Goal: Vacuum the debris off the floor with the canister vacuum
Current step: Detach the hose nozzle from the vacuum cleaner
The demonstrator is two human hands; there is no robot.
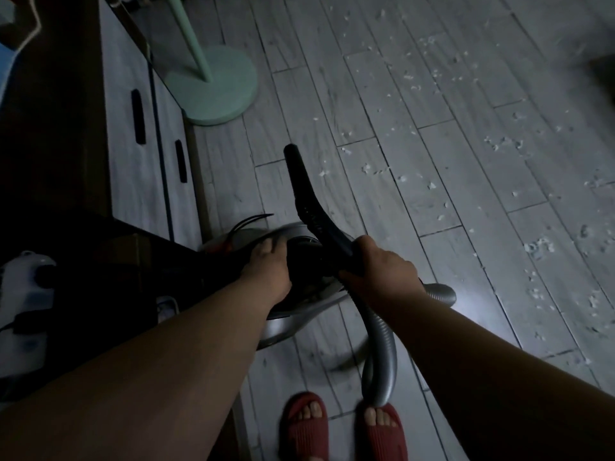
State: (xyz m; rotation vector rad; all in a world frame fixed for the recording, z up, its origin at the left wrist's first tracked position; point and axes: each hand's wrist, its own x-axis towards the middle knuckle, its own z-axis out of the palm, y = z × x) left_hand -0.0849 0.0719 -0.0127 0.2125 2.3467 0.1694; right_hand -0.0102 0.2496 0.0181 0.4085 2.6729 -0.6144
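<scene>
The silver and black canister vacuum (289, 322) sits on the grey plank floor (366, 94) just ahead of my feet. My right hand (382, 266) grips the black curved hose handle (307, 197), whose open end points away from me. A grey ribbed hose (382, 354) loops from the handle down past my right foot. My left hand (268, 264) lies on the dark top of the canister, fingers reaching forward over it; what they touch is blurred. White debris bits (432, 78) are scattered across the floor to the right and far side.
A grey drawer cabinet (139, 161) with black slot handles runs along the left. A mint green round stand base (213, 84) with a pole is at the cabinet's far end. A white device (26, 284) lies at the lower left. My feet wear red slippers (307, 427).
</scene>
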